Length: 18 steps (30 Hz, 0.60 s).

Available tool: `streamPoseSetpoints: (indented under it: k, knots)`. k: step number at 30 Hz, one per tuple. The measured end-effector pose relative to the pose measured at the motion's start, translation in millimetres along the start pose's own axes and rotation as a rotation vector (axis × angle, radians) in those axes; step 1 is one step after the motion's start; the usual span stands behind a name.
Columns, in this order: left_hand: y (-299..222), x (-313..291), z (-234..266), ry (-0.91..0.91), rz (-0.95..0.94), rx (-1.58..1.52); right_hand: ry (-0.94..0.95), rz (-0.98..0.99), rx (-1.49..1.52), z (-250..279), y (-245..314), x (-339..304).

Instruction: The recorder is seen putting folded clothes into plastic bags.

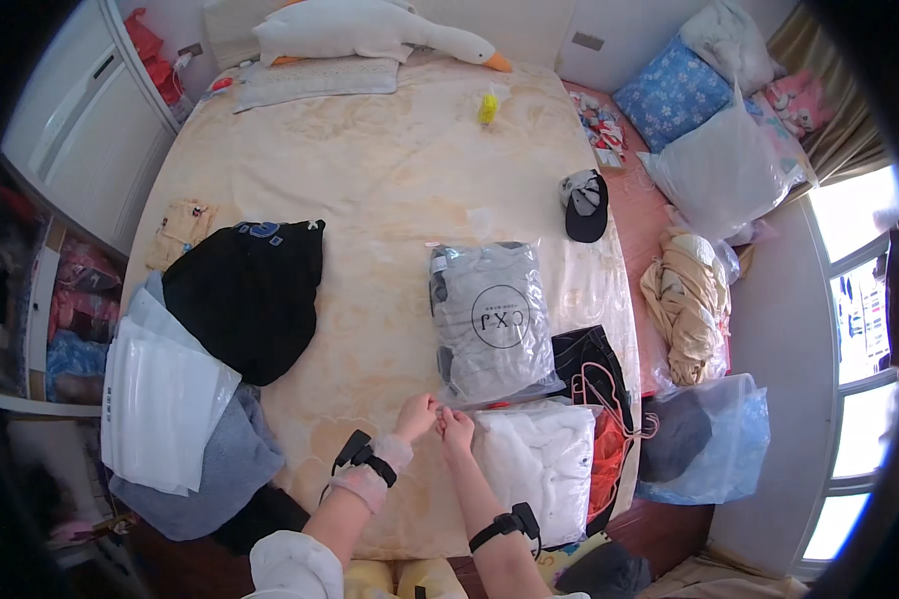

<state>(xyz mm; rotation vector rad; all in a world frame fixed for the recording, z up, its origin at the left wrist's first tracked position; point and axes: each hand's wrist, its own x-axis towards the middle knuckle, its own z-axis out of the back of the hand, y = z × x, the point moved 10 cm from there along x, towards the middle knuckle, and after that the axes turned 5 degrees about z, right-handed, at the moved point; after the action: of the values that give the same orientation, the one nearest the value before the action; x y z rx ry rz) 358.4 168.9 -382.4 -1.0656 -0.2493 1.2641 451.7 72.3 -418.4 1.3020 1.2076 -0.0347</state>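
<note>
My left hand (417, 417) and my right hand (455, 429) meet close together over the near middle of the bed, fingertips pinched. They are at the lower left corner of a clear plastic bag (494, 329) with a folded grey garment inside, printed with a dark circle. Just right of my right hand lies a second clear bag with a folded white garment (534, 464), a small red piece at its far edge. What my fingertips pinch is too small to make out. Dark bands with small black boxes are strapped round both wrists or forearms.
Left on the bed (370, 200) lie a black garment (255, 299), flat white plastic bags (160, 399) and grey-blue cloth (240, 454). At right are a pink hanger (609, 399), dark trousers (589, 349), orange cloth (605, 464) and a cap (584, 205). A goose plush (340, 30) lies at the far end.
</note>
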Motion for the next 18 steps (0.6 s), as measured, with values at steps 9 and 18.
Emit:
streamPoseSetpoints:
  k: [9, 18]
  knots:
    - [18, -3, 37, -0.135, 0.129, -0.069, -0.167, -0.119, 0.257, 28, 16, 13]
    - [51, 1, 66, -0.101, 0.127, -0.1, 0.137, -0.286, -0.458, -3, 63, -25]
